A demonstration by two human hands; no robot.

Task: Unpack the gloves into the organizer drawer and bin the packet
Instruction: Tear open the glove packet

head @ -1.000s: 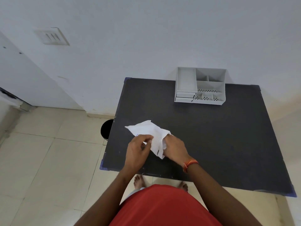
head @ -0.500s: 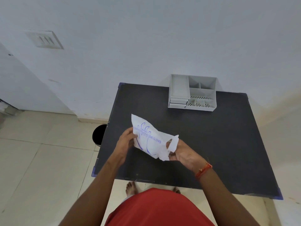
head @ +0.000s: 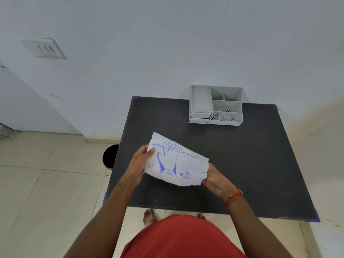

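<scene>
Currently left hand (head: 138, 165) and right hand (head: 214, 178) pinch glove packet (head: 175, 164) ends above table (head: 260, 164); ragged torn end could dump gloves before organizer (head: 216, 106).

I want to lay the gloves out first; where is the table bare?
The black table is bare right of the white glove packet and between the packet and the grey plastic organizer. Only the far edge by the organizer is taken.

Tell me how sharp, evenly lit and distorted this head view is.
Head view: soft, even light, no glare; the glove packet print is legible at its large lettering, the small print blurred; wide-angle bending shows in the table edges; the organizer is fairly sharp, faint shadows only.
</scene>
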